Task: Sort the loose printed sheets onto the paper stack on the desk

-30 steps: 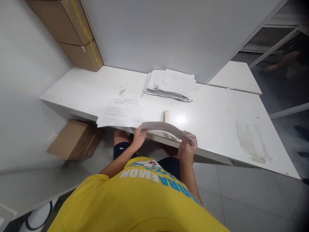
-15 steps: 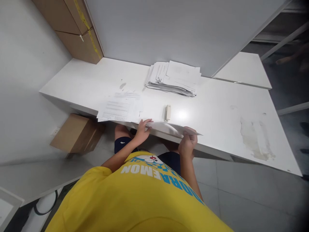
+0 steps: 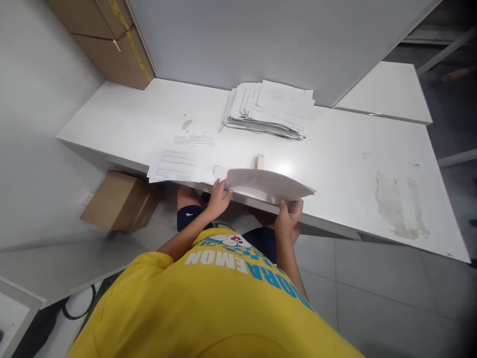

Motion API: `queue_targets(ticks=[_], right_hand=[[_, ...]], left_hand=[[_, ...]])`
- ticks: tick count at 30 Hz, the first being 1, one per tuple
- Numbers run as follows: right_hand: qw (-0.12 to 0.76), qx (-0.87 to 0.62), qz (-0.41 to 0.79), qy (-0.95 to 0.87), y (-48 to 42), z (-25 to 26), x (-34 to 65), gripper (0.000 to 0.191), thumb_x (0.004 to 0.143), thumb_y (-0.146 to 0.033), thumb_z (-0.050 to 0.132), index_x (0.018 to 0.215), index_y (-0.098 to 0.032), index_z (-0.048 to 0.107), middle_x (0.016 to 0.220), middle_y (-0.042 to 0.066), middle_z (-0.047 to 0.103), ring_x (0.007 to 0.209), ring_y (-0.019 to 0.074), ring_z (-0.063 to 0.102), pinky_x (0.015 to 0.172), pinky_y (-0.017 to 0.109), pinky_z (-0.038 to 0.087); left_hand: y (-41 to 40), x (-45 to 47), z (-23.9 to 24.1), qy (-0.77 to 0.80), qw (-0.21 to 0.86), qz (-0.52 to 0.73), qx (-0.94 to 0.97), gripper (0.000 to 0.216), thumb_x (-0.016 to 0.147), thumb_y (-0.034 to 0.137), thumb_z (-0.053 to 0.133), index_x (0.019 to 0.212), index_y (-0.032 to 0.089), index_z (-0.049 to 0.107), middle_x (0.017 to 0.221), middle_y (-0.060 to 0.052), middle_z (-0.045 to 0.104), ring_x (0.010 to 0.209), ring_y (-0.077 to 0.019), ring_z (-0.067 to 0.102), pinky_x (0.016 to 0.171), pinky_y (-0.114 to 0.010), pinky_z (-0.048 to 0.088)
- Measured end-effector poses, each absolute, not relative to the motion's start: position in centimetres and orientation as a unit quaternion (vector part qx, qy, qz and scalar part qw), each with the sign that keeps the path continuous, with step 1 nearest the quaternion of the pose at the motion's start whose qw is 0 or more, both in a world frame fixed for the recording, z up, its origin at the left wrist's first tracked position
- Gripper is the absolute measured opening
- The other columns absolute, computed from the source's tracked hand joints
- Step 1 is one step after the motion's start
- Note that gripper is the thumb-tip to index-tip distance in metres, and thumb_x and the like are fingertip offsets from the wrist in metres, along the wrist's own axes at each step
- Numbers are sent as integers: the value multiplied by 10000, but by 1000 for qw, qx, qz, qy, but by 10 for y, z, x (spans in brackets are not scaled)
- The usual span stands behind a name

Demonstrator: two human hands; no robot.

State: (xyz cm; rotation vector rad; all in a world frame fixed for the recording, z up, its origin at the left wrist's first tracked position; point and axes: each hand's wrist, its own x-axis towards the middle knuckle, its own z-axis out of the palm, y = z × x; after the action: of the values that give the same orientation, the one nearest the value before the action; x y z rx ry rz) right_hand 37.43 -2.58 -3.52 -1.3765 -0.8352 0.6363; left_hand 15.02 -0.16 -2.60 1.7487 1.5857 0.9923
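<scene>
I hold a thin set of white sheets [image 3: 266, 185] just above the near edge of the white desk [image 3: 335, 164]. My left hand [image 3: 218, 198] pinches the sheets' left corner, and my right hand [image 3: 289, 216] grips their near edge from below. A small cream stapler [image 3: 259, 161] lies on the desk just behind the sheets. Loose printed pages [image 3: 179, 164] lie flat to the left. A thick, uneven pile of papers [image 3: 270, 109] sits at the back against the grey partition.
Cardboard boxes [image 3: 112, 44] stand at the desk's far left corner, and another cardboard box [image 3: 117, 204] sits on the floor under the desk. A stained patch [image 3: 400, 204] marks the desk's right side. A second white desk [image 3: 387, 94] lies beyond the partition.
The sheets were lowered towards the desk edge half a second ago and are now lifted and tilted so their top face shows. My right hand shifted under their near edge.
</scene>
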Motion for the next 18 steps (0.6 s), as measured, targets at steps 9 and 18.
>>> queue_targets(ticks=[9,18], right_hand=[[620,-623,297,-375,-32,-24,376,348,783,-423,653,1040,-188,657,997,63,680,1070,226,633,1005,405,479],[668,-553,278,-412,-31,-11,377,236,804,-417,695,874,-213,600,903,25,667,935,200,676,970,452,515]], left_hand=[[-6,151,1,593,297,424,617,345,939,248,518,1281,207,494,1244,-130,638,1183,-248,621,989,-393,518],[-4,151,17,587,230,446,635,115,955,219,490,1017,216,587,1062,-84,680,1026,-226,665,911,-369,536]])
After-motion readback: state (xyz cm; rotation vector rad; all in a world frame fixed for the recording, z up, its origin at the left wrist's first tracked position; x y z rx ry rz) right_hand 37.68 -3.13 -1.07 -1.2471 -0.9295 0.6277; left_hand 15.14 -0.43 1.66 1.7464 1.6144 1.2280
